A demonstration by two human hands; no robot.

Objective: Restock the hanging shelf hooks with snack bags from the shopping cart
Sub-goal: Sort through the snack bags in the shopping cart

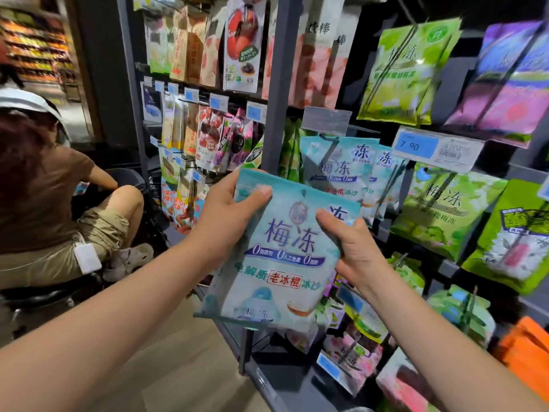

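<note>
Since its hang hole prob needs to stay clear, L hand (pixel 234 209) & R hand (pixel 353 248) are pinching bag (pixel 282 257) by upper edges, facing hung bags (pixel 335 165).

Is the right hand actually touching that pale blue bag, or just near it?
Touching. The head view shows the right hand pinching the blue bag at its right edge, thumb flat on its front; the left hand grips its top corner.

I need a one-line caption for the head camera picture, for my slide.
A person's left hand and right hand grip pale blue snack bags before the matching hanging bags.
</note>
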